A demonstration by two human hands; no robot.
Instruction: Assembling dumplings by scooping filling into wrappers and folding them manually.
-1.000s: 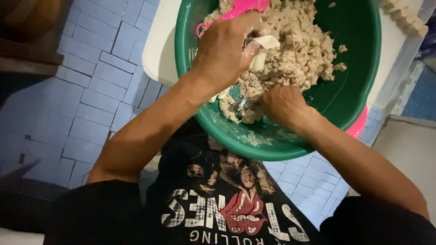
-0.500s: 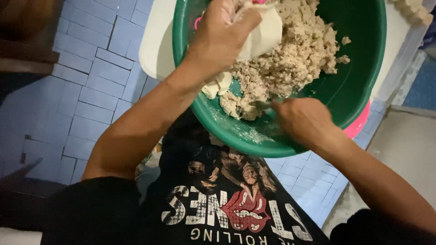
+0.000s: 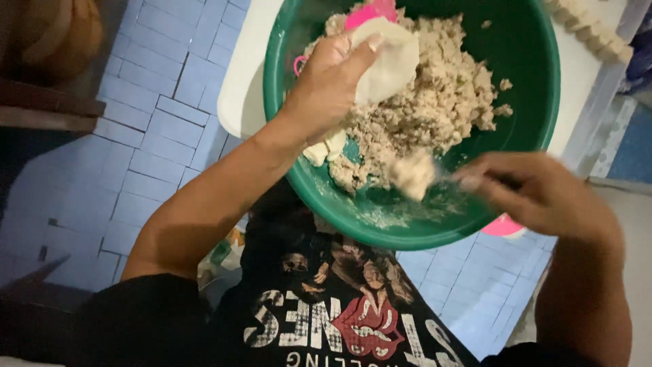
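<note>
Head view, looking down: nearest the person, over the near rim of the green bowl (image 3: pixel 536 102), the right hand (image 3: pixel 543 194) is closed on a utensil, blurred, carrying a lump of filling (image 3: pixel 412 175) just above the bowl's bottom. Farther in, the left hand (image 3: pixel 329 85) cups a pale round wrapper (image 3: pixel 390 64) in loosely curled fingers, above the mound of crumbly beige mixture (image 3: pixel 435 112). Beyond the bowl's far right rim, pale pieces (image 3: pixel 587 27) lie in a row.
</note>
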